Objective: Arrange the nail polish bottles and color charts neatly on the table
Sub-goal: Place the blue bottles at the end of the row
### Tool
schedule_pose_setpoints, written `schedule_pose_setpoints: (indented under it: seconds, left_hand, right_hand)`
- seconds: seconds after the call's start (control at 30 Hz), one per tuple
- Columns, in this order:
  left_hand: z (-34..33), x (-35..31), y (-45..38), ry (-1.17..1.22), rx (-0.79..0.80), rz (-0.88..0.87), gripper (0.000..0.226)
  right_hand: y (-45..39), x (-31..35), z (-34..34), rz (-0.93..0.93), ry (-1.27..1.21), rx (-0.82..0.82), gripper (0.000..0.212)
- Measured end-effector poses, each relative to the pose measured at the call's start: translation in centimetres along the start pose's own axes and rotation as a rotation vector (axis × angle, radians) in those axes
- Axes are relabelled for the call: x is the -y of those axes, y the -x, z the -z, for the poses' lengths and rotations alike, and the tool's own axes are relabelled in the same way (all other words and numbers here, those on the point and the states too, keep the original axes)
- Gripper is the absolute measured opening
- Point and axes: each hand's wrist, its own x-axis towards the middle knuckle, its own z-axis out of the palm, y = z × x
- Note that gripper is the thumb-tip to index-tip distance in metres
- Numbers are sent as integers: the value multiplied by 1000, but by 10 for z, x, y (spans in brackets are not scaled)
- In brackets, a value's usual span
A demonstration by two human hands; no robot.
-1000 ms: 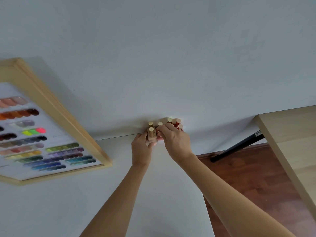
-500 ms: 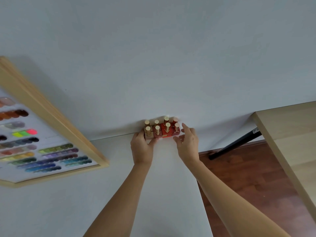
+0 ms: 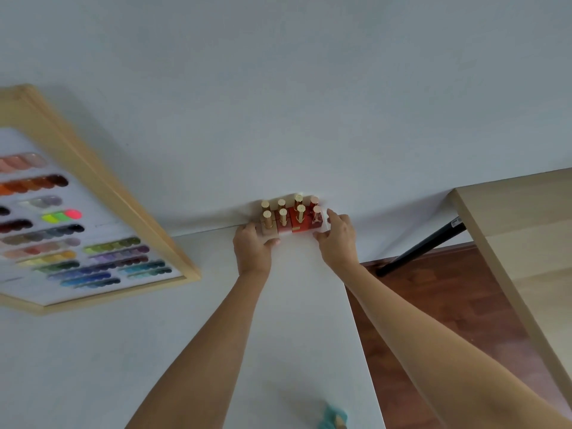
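Bracketing the nail polish bottles (image 3: pixel 289 216) with both hands: your left hand (image 3: pixel 252 250) cups the 9 o'clock end of the block, thumb along its near edge; your right hand (image 3: pixel 337 239) sits at the 3 o'clock end, fingers spread loose and touching the end bottle, not clamped on it. Eight gold-capped bottles stand upright in two rows of four against the wall at the far edge of the white table (image 3: pixel 294 335). The framed color chart (image 3: pixel 71 230) lies at 9 o'clock, well apart from the bottles
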Motion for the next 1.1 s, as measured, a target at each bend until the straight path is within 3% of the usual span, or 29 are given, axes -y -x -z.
schedule_pose_setpoints:
  seconds: [0.1,0.2,0.3,0.47,0.6,0.7,0.87,1.1]
  left_hand:
    - [19,5,25,-54,18,-56,50]
    - [42,13,70,-12,77,-141,53]
    - [64,22,126,55,164,-193,37]
    - [90,35,220,177,455,-135,20]
    - [93,38,268,164,659,-137,28]
    - [85,35,289,122,654,-206,36]
    - [69,28,301,82,473,-285,34]
    - [65,30,305,-21,375,-369,15]
  right_hand:
    - [25,-6,17,7,64,41,56]
    - [67,-15,42,67,108,105,44]
    - [119,-22,67,166,135,215,30]
    - [202,-34,96,183,135,428,26]
    - [241,-49,101,181,201,543,24]
    - [261,-52,100,190,197,569,32]
    - [274,-47,95,241,200,536,39]
    - [277,-38,88,252,244,504,26]
